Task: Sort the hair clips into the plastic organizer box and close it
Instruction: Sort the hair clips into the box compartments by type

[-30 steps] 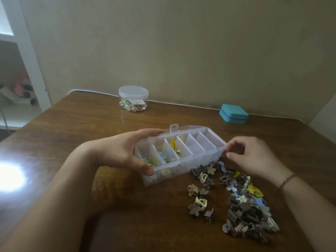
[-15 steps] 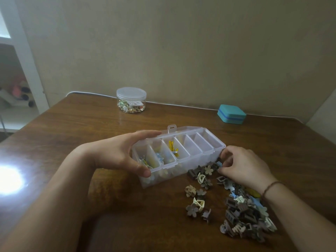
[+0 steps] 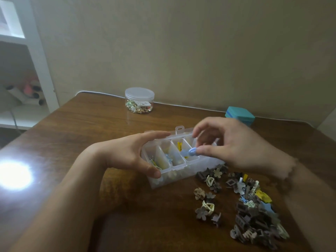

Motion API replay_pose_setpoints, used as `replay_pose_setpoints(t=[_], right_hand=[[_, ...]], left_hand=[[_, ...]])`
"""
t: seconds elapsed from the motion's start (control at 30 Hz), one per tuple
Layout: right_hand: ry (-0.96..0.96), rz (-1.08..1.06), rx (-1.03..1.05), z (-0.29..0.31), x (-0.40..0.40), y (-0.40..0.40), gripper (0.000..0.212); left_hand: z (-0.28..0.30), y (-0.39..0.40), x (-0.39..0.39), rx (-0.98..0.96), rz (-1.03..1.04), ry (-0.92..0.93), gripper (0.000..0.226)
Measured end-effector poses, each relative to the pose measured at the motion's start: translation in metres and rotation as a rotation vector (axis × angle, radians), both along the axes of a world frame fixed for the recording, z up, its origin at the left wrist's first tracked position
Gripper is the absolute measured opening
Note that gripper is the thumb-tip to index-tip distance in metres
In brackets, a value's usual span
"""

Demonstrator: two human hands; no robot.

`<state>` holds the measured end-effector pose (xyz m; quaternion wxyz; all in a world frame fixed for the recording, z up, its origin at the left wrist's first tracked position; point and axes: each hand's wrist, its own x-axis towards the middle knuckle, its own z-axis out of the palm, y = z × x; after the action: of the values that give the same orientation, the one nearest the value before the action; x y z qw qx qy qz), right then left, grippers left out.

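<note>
Organizer box (image 3: 174,171), clear plastic with a row of open compartments, standing on the wooden table (image 3: 101,124) in front of the person. Left hand (image 3: 127,155) grasps the box's left end, thumb on the near wall and fingers along the far edge. Right hand (image 3: 234,148), blurred, hovers over the middle of the box and pinches a small blue clip (image 3: 190,152) between thumb and fingertips, just above the compartments. Yellow clip (image 3: 180,145) lies in a middle compartment; the compartments toward the left end hold a few more small pieces. Loose hair clips (image 3: 251,211), mostly brown, grey and cream, are heaped on the table just right of and nearer than the box. Behind the box, near the wall, stand a round clear jar (image 3: 139,100) with a lid and a teal case (image 3: 240,116).
</note>
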<state>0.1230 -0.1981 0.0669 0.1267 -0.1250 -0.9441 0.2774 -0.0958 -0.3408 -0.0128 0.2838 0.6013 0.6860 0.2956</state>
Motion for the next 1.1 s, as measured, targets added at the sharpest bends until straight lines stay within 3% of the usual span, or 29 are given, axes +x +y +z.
replay_pose_setpoints(t=[0.2, 0.3, 0.4, 0.57, 0.63, 0.73, 0.87, 0.97, 1.1], right_hand=[[-0.364, 0.188, 0.517, -0.005, -0.059, -0.001, 0.031], [-0.492, 0.257, 0.610, -0.006, -0.077, -0.003, 0.032], [-0.438, 0.243, 0.613, -0.012, -0.085, -0.002, 0.028], [-0.034, 0.041, 0.503, -0.020, -0.057, 0.023, 0.014], [0.031, -0.036, 0.441, -0.022, -0.029, 0.038, 0.010], [-0.049, -0.201, 0.400, -0.027, 0.017, 0.057, 0.008], [-0.202, -0.376, 0.285, -0.045, 0.062, 0.072, 0.029], [-0.339, -0.397, 0.198, -0.065, 0.077, 0.078, 0.037], [-0.317, -0.373, 0.097, -0.069, 0.078, 0.083, 0.040]], left_hand=[[0.002, 0.000, 0.000, 0.011, -0.009, -0.007, 0.099], [0.002, 0.000, 0.002, 0.047, -0.038, -0.034, 0.089], [0.002, 0.000, 0.001, 0.052, -0.038, -0.037, 0.088], [-0.001, 0.000, -0.002, -0.002, -0.003, -0.047, 0.120], [-0.001, 0.001, -0.001, -0.016, 0.006, -0.041, 0.123], [-0.001, 0.001, 0.000, -0.017, 0.004, -0.034, 0.120], [-0.001, 0.001, 0.000, -0.023, -0.010, -0.034, 0.117], [-0.001, 0.001, 0.000, -0.017, -0.011, -0.039, 0.115], [-0.002, 0.001, -0.001, -0.018, -0.012, -0.047, 0.114]])
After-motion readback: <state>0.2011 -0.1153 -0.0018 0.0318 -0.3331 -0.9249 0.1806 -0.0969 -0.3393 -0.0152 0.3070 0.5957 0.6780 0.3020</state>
